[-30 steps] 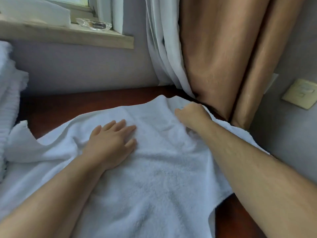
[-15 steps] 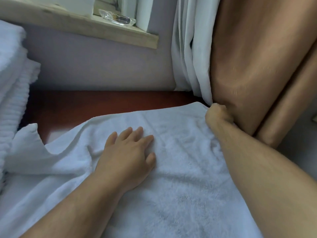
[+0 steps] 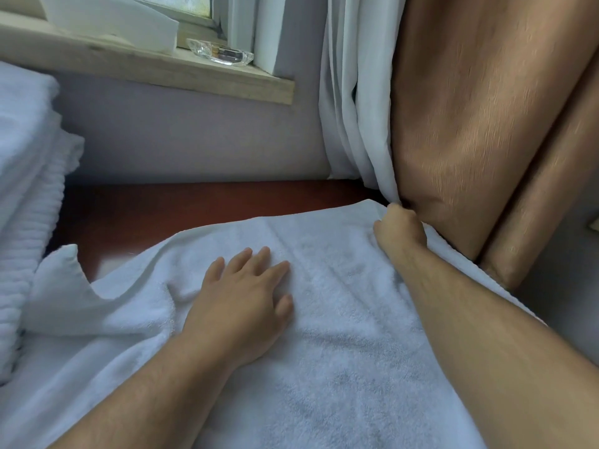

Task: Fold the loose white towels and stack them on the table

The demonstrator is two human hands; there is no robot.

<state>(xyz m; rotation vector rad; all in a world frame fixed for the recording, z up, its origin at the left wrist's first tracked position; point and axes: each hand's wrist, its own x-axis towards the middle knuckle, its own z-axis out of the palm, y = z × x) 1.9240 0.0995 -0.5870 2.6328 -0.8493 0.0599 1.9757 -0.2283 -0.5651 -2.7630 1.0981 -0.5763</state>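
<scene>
While folded towels [image 3: 26,157] sit stacked at left, one white towel [image 3: 340,335] lies spread, unfolded, on the table [image 3: 194,205], left hand [image 3: 246,299] pressing flat with fingers lightly spread, right hand [image 3: 400,228] curled round its far corner.

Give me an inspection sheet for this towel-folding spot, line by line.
Surface: dark red-brown table, largely under cloth.
Job's things: spread towel, rumpled along its left edge; folded towels stacked at far left.
Clutter: glass dish and white paper-like item on the windowsill.
Hands: left hand rests flat on the spread towel; right hand grips its far right corner.
Cables: nothing seen.
Surroundings: grey wall; white curtain and tan curtain hang beside the right hand.
</scene>
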